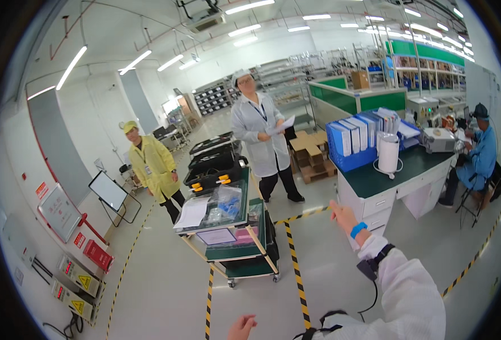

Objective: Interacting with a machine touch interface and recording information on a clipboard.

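Note:
My right hand (344, 217) is raised in front of the white desk, with a blue band around the wrist and a black strap on the white sleeve. Its fingers look curled in, and nothing shows in them. Low in the view is my left hand (241, 327), partly cut off by the lower edge. Its visible fingers are loosely bent and apart, with nothing in them. Neither hand touches anything. Ahead stands a wheeled cart (228, 254) bearing papers (193, 212), clear plastic bags with blue pieces (228, 205) and black cases (212, 171).
A person in yellow (155, 164) stands left of the cart; another in white (260, 127) holds papers behind it. The desk (375, 182) carries blue binders (357, 136) and a white cylinder (387, 152). A person in blue (480, 150) sits at right. Striped tape (297, 266) marks the floor.

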`<state>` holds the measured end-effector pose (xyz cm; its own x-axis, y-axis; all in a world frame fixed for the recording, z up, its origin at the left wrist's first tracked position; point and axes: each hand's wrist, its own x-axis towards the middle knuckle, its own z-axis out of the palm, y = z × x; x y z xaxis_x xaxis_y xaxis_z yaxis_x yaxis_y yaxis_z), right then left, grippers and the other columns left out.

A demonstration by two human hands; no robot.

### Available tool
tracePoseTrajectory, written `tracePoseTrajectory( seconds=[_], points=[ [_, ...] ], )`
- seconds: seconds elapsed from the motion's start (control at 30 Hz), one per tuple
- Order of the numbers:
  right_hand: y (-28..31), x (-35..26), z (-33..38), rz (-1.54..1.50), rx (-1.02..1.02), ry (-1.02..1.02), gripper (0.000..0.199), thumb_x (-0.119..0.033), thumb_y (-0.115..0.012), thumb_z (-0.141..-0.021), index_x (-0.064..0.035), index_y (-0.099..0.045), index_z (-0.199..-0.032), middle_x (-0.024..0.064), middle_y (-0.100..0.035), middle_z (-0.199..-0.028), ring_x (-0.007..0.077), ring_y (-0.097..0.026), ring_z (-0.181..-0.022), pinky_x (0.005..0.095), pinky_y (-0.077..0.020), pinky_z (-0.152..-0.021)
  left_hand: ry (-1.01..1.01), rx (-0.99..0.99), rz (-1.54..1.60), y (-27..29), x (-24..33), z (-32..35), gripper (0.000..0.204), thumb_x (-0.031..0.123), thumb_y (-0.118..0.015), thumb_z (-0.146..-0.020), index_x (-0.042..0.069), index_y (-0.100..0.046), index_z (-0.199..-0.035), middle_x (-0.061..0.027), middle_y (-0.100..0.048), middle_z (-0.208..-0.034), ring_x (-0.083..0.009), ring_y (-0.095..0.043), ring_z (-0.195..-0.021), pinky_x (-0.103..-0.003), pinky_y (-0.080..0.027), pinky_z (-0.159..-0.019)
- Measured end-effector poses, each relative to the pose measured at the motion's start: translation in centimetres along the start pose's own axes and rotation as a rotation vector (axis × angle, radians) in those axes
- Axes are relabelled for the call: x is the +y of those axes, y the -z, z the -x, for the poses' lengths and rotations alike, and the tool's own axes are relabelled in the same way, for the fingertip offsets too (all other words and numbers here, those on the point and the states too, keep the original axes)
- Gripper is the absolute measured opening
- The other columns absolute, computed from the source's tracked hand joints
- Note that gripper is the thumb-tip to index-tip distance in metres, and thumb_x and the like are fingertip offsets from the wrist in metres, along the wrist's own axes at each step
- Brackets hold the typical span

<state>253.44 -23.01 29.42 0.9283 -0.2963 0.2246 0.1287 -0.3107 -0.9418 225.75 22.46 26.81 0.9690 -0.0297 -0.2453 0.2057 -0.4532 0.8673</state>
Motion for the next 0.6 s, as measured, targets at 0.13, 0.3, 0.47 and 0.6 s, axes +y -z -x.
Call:
tracePoseTrajectory(
  seconds=[0.13,0.3,0.47,0.6],
  points=[
    [-1.7,2.8,-10.8,-0.287,-0.049,-0.263,0.059,-0.062,-0.061,-0.088,-0.0038,-0.062,-0.077,0.0065,-0.059,-0.06,0.01,-0.04,-0.043,0.0285,-0.0295,-0.042,-0.13,-0.104,0.035,-0.3,6.4,-9.0,0.035,0.024,-0.053,-0.102,0.0,-0.059,-0.127,-0.0104,-0.068,-0.104,-0.0205,-0.065,-0.097,-0.033,-0.049,-0.087],
    [-3.6,4.8,-26.6,-0.474,-0.061,-0.471,0.071,-0.067,-0.068,-0.08,0.0007,-0.059,-0.1,0.0127,-0.066,-0.072,0.0076,-0.035,-0.04,0.027,-0.0261,-0.039,0.008,-0.096,-0.026,-3.0,7.6,-15.4,0.035,0.023,-0.053,-0.102,-0.001,-0.058,-0.127,-0.0128,-0.068,-0.107,-0.0219,-0.065,-0.099,-0.034,-0.049,-0.089],
    [-6.0,3.5,-39.9,-0.569,-0.046,-0.496,0.08,-0.072,-0.07,-0.075,0.0023,-0.058,-0.105,0.0169,-0.068,-0.075,0.0062,-0.034,-0.037,0.0229,-0.0222,-0.036,0.247,0.015,0.011,-4.8,12.4,-17.6,0.035,0.024,-0.054,-0.101,0.001,-0.058,-0.127,-0.0139,-0.068,-0.108,-0.023,-0.065,-0.101,-0.033,-0.049,-0.09],
    [-7.2,3.6,-46.3,-0.622,-0.132,-0.505,0.096,-0.076,-0.069,-0.073,0.0041,-0.049,-0.122,0.0185,-0.069,-0.081,0.0043,-0.036,-0.037,0.0219,-0.0234,-0.034,0.362,0.09,-0.084,-7.3,15.8,-18.4,0.033,0.023,-0.054,-0.102,0.007,-0.059,-0.129,-0.0146,-0.068,-0.109,-0.0225,-0.064,-0.101,-0.033,-0.05,-0.089]
  ],
)
